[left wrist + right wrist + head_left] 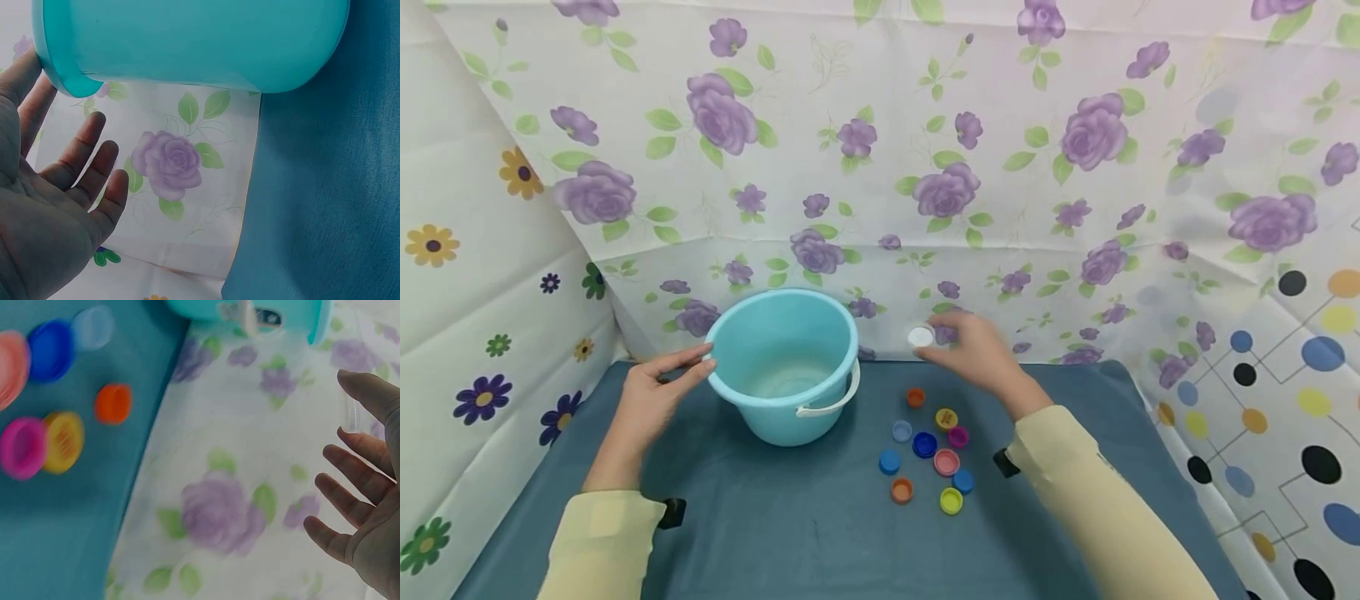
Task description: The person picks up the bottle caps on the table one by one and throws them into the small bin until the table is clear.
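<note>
A light-blue bucket [790,417] stands upright on the blue cloth, its white handle hanging down at the right front. My left hand [643,408] is at the bucket's left rim, pinching it with thumb and index fingertip. In the left wrist view the other fingers [106,165] spread loosely beside the bucket wall. Raised to the right of the bucket, my right hand [973,354] pinches a white bottle cap [921,336] between thumb and index finger. The right wrist view shows the ribbed side of that cap [353,415], with the remaining fingers held apart.
Several loose coloured caps lie right of the bucket, among them a dark blue cap [925,444], a pink cap [947,462] and a yellow cap [951,501]. A flowered sheet [887,167] hangs behind the blue cloth [805,542]; patterned sheets flank both sides.
</note>
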A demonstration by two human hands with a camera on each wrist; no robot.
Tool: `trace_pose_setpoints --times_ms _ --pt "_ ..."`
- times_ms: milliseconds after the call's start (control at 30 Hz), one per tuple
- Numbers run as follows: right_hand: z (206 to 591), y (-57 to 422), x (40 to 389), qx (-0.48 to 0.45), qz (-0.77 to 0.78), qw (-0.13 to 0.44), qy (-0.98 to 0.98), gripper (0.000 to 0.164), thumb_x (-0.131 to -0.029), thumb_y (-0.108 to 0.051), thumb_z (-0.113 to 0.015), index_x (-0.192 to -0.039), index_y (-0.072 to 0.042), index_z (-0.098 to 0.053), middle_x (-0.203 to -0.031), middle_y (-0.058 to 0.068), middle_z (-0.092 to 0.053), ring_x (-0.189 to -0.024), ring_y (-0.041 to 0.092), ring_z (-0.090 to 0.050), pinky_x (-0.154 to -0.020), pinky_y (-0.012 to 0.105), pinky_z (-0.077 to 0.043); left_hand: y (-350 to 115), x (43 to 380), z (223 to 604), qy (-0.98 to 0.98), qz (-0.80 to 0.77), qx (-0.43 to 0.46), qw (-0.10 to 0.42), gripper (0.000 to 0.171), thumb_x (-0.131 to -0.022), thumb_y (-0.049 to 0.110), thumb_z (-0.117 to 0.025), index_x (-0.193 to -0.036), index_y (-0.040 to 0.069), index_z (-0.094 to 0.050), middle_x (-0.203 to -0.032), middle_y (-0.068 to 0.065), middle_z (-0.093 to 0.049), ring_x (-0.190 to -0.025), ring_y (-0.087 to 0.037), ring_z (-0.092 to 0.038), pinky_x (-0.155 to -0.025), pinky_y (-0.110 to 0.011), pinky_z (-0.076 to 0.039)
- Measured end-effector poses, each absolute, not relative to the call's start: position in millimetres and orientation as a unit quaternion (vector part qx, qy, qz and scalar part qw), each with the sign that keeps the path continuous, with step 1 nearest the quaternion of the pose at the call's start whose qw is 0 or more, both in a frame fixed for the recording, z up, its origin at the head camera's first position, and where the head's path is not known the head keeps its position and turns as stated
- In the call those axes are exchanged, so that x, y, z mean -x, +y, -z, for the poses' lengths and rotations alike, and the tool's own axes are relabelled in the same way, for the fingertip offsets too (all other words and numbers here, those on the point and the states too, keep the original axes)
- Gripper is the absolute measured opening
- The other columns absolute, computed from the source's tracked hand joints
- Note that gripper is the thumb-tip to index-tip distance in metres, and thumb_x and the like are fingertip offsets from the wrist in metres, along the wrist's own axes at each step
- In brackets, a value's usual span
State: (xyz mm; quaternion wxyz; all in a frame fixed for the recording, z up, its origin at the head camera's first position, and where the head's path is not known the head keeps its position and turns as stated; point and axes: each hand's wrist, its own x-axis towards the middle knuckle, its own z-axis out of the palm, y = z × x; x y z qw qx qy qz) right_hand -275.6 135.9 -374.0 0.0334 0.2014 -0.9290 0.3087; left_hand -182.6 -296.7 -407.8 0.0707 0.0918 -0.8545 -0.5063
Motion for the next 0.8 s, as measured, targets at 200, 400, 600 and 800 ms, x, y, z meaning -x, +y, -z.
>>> trace_pose_setpoints --times_ms 200,400,600,800 --pt "359 96 283 -0.223 -0.319 0.035 -0.92 0.05 -0.077 -0.052 -0.07 -0.117 -0.022 -0.065 -0.118 -0.004 -0.064 -0.113 0.018 -0.058 -0.088 0.039 -0.052 -298 182 406 -0.852 0.513 -0.086 0.066 0.057 -0.078 0.061 -0.062 -0.128 0.033 -0.059 -0.138 -0.005 -0.048 -0.132 -0.025 -0.039 -0.101 -0.058 -0.038" --pt "354 65 288 -0.247 -0.324 0.028 -0.913 0.051 -0.078 -0.05 -0.07 -0.119 -0.02 -0.064 -0.122 -0.002 -0.063 -0.119 0.019 -0.055 -0.096 0.04 -0.049 -298 184 404 -0.855 0.509 -0.082 0.058 0.057 -0.079 0.06 -0.062 -0.128 0.032 -0.058 -0.139 -0.005 -0.049 -0.132 -0.025 -0.04 -0.103 -0.057 -0.037" --pt "357 36 290 -0.264 -0.325 0.019 -0.908 0.048 -0.079 -0.049 -0.07 -0.118 -0.022 -0.065 -0.122 -0.004 -0.063 -0.118 0.019 -0.056 -0.094 0.037 -0.049 -300 185 401 -0.856 0.509 -0.078 0.048 0.059 -0.079 0.06 -0.063 -0.129 0.03 -0.058 -0.14 -0.005 -0.049 -0.133 -0.026 -0.04 -0.104 -0.056 -0.037" --pt "358 9 289 -0.279 -0.308 -0.003 -0.909 0.053 -0.079 -0.05 -0.069 -0.122 -0.019 -0.063 -0.125 -0.001 -0.062 -0.122 0.018 -0.053 -0.095 0.036 -0.049 -300 185 401 -0.855 0.511 -0.08 0.041 0.06 -0.078 0.06 -0.063 -0.13 0.03 -0.057 -0.141 -0.005 -0.049 -0.133 -0.026 -0.04 -0.104 -0.055 -0.037"
